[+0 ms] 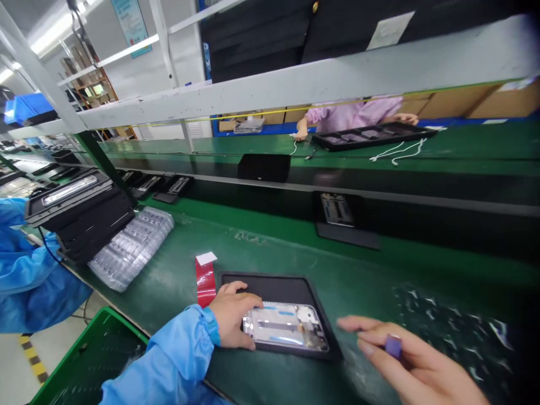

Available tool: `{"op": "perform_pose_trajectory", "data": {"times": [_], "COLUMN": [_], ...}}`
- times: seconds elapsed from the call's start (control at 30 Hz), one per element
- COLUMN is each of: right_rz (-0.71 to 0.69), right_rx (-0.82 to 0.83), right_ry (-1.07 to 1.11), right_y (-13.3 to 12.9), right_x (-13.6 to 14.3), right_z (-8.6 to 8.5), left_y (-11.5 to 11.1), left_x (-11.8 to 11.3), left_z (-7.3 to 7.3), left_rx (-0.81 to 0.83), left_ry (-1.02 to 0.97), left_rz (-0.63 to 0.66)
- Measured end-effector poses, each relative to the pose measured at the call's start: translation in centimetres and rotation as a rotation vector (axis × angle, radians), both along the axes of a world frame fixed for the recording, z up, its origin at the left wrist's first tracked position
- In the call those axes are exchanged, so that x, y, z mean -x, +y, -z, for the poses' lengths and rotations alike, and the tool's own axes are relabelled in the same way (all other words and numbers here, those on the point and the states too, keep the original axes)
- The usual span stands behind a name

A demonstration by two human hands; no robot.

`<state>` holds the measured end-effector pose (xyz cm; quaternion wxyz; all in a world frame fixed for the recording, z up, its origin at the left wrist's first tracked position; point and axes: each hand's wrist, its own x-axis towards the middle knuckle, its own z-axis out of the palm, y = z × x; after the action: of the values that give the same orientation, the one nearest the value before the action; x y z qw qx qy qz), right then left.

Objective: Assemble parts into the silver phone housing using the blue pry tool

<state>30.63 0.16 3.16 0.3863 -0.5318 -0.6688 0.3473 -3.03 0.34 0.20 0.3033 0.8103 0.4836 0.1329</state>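
A phone mid-frame with silver backing, blue strips and an exposed circuit area lies in a black tray on the green bench. My left hand, in a blue sleeve, grips the frame's left end, thumb at the near edge and fingers at the far edge. To the right of the tray, my right hand is apart from the phone, thumb and index finger extended. A small purple piece is held among its fingers; its kind is unclear. Beside my left hand lies a red film strip with a white tab.
Clear plastic trays sit at the left near a co-worker's blue sleeve. Another phone frame in a black tray lies on the dark belt ahead. Bubble wrap is at right; a green crate stands below left. Another person works opposite.
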Motion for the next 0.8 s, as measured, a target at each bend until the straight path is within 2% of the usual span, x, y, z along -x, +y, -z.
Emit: {"op": "perform_pose_trajectory", "data": {"times": [0.07,0.13,0.2,0.27,0.37,0.47,0.63,0.8], "right_rz": [-0.091,-0.191,-0.285,-0.337,-0.303,-0.214,-0.164,-0.089], "right_rx": [0.089,0.182,0.239,0.266,0.328,0.356,0.367,0.418], "right_ry": [-0.016,-0.068,-0.085,-0.038,0.056,0.085,0.127,0.258], "right_y": [-0.2,-0.4,-0.4,-0.2,0.2,0.5,0.3,0.0], "right_x": [1.3,3.4,5.5,7.1,7.9,7.6,7.7,7.6], "right_z": [-0.9,-2.0,-2.8,-2.9,-1.9,-0.9,-0.4,1.0], "left_y": [0.2,0.2,0.1,-0.2,-0.6,-0.7,-0.6,-0.8], "left_x": [0.8,0.4,-1.2,-3.4,-6.1,-6.9,-6.9,-7.8], "left_z": [-0.3,-0.8,-1.4,-2.1,-2.9,-3.3,-2.4,-1.3], "left_rx": [-0.008,-0.051,-0.092,-0.079,0.027,0.095,0.162,0.287], "left_ry": [-0.014,-0.07,-0.185,-0.322,-0.452,-0.525,-0.62,-0.849], "left_rz": [0.031,0.007,-0.08,-0.167,-0.233,-0.308,-0.375,-0.369]}}
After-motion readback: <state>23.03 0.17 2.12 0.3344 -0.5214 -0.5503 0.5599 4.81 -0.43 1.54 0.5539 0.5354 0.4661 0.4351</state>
